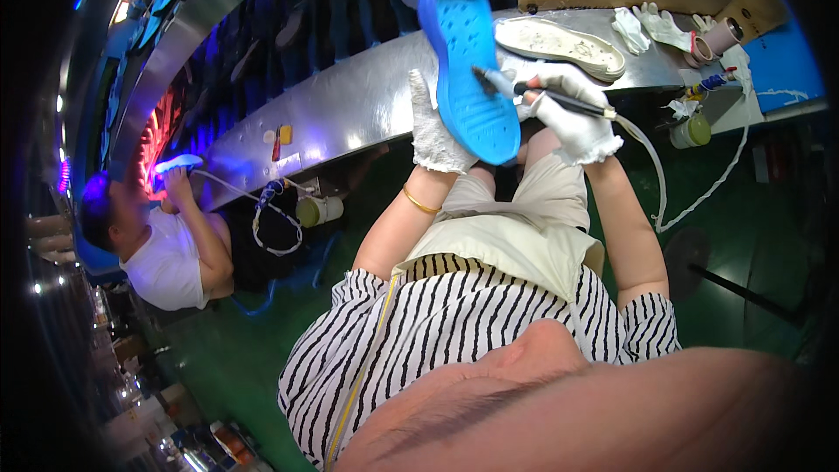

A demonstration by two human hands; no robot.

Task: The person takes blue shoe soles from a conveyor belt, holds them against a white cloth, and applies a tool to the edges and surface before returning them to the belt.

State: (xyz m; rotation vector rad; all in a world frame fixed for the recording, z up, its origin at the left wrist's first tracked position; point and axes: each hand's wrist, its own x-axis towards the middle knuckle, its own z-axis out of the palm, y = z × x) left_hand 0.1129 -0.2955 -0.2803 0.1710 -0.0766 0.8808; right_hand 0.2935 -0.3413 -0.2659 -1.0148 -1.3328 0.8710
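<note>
A bright blue shoe sole is held up over my lap, its inner face with small holes and ribs turned up. My gloved left hand grips its left edge near the heel. In my gloved right hand is a dark-handled brush, its tip on or just above the middle of the sole. A pale hose runs from the brush's rear end down past my right forearm. White knit gloves cover both palms, and some fingertips of the right hand are bare.
A metal bench curves across the front. On it lie a cream shoe sole, spare white gloves and an orange-handled tool. A brown cylinder and a greenish jar are at right. A co-worker sits at left, holding another sole.
</note>
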